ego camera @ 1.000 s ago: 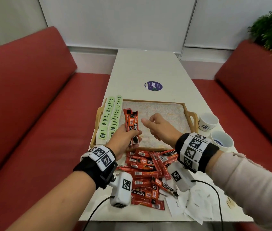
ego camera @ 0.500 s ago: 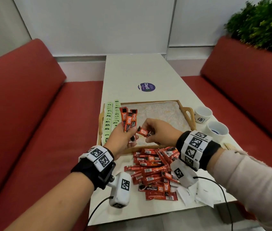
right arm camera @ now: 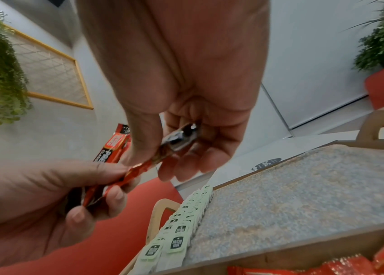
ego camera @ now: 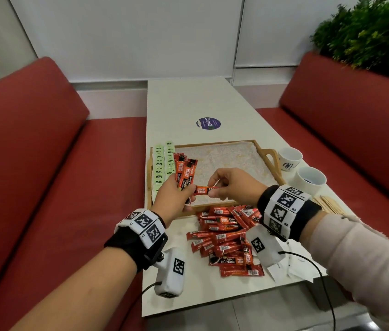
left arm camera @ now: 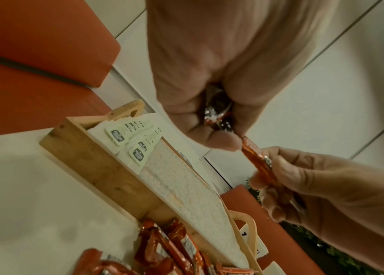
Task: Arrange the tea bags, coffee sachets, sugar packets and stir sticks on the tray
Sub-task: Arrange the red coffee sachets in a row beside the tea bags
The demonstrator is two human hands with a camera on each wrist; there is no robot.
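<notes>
My left hand (ego camera: 176, 194) grips a small fan of red coffee sachets (ego camera: 185, 169) upright over the wooden tray (ego camera: 268, 161). My right hand (ego camera: 226, 185) pinches one more red sachet (ego camera: 202, 189) and holds its end against my left fingers (left arm camera: 219, 141). The same sachet (right arm camera: 139, 169) shows between both hands in the right wrist view. Two rows of green tea bags (ego camera: 163, 163) lie along the tray's left side. A pile of red coffee sachets (ego camera: 226, 237) lies on the table in front of the tray.
Two white cups (ego camera: 290, 158) stand right of the tray, with wooden stir sticks (ego camera: 327, 204) near them. White paper packets (ego camera: 291, 268) lie at the table's near right edge. Red benches (ego camera: 33, 163) flank the narrow white table (ego camera: 188, 103). A plant (ego camera: 367, 32) stands at the far right.
My right hand picked a single sachet and brought it left to the bundle in my left hand. The view has tilted down and shifted left.
</notes>
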